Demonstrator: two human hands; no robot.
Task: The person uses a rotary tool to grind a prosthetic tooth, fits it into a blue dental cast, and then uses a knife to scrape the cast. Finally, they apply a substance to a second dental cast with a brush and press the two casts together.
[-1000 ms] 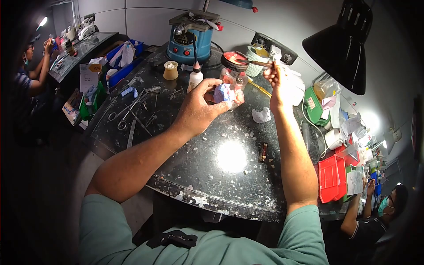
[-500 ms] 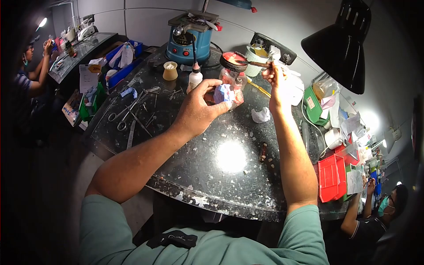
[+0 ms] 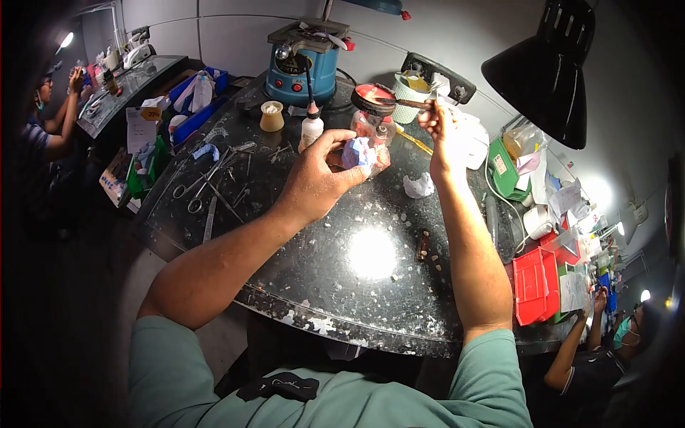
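My left hand point(image 3: 308, 182) is closed around a bluish-white lump point(image 3: 354, 153) that looks like a plaster dental model, gripped between thumb and fingers above the bench. Farther right, my right hand point(image 3: 444, 132) pinches a thin dark-handled wax knife point(image 3: 408, 103), held nearly level. Its tip reaches over a round black-rimmed dish point(image 3: 369, 108) with red and pinkish wax-like material inside. Below the dish stand clear glass jars point(image 3: 382, 135), partly hidden by the model. A white dropper bottle point(image 3: 312, 130) with a dark tip stands just beyond my left fingers.
Scissors point(image 3: 194, 194) and small metal tools lie on the left of the dark bench point(image 3: 314, 278). Behind stand a blue machine point(image 3: 303, 75) and a cream pot point(image 3: 272, 117). Crumpled white material point(image 3: 419, 186) lies near my right forearm. A black lamp point(image 3: 539, 85) hangs at right, above red bins point(image 3: 535, 285).
Very little differs. The whole view has shifted slightly, and both hands keep the same grips, with the knife tip still at the dish.
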